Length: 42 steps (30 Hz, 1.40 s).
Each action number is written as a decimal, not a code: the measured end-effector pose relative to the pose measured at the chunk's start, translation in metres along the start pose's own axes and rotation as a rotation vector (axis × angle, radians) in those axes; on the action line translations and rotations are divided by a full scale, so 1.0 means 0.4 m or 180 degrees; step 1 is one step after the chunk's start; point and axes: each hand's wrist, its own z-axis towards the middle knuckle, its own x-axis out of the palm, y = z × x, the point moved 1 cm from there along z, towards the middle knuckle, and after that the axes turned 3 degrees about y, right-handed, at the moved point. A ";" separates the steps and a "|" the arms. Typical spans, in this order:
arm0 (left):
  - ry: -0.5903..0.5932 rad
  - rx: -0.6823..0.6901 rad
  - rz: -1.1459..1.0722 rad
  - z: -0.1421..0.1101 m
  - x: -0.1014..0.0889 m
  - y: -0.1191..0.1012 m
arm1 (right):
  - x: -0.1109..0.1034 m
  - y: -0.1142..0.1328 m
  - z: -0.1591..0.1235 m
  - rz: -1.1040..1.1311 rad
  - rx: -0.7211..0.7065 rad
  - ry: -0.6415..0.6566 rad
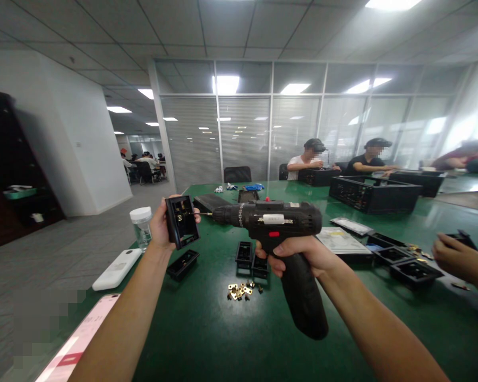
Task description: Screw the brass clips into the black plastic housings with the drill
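My right hand is wrapped round the grip of a black cordless drill, which points left. Its thin bit reaches the right side of a black plastic frame; whether the tip touches a screw I cannot tell. That frame is held up, slightly tilted, in my left hand, with fingers on both of its sides. Small brass-coloured parts show inside it. Below, on the green table, lie another black frame, two more black frames and a small pile of brass plates and dark screws.
A clear jar with a white lid, a white power bank and a pink-screened phone line the left edge. Right are black frames and a co-worker's hand. Large black cases stand behind, near two seated people.
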 end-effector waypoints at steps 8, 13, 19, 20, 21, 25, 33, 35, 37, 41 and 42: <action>-0.0024 -0.0002 0.0078 0.000 -0.005 0.001 | 0.004 0.002 0.003 0.0022 -0.0077 0.0019; -0.0020 -0.0015 0.0152 0.000 -0.007 -0.001 | 0.006 0.003 0.002 0.0062 -0.0062 0.0027; 0.0036 0.0021 0.0098 0.004 -0.012 0.004 | 0.004 0.002 0.003 0.0009 -0.0047 0.0043; 0.0064 0.0040 0.0080 0.004 -0.012 0.004 | 0.004 0.001 0.002 -0.0013 -0.0031 0.0043; 0.0082 0.0047 0.0072 0.004 -0.013 0.004 | 0.003 0.001 0.002 -0.0031 -0.0019 0.0042; 0.0015 -0.0028 0.0120 0.003 -0.011 0.001 | 0.004 0.001 0.001 -0.0040 -0.0018 0.0027; -0.0071 -0.0045 0.0125 0.000 -0.005 0.000 | 0.007 0.005 0.000 -0.0078 0.0012 -0.0015; -0.0062 -0.0015 0.0088 0.001 -0.006 0.002 | 0.008 0.005 0.001 -0.0060 -0.0007 -0.0001; -0.0037 0.0009 0.0068 0.002 -0.009 0.003 | 0.008 0.005 0.001 -0.0053 -0.0027 0.0006; -0.0006 -0.0019 0.0105 0.004 -0.014 0.005 | 0.005 0.003 0.000 -0.0068 -0.0023 0.0006; 0.0000 -0.0028 0.0109 0.004 -0.014 0.005 | 0.005 0.003 0.000 -0.0065 -0.0023 0.0004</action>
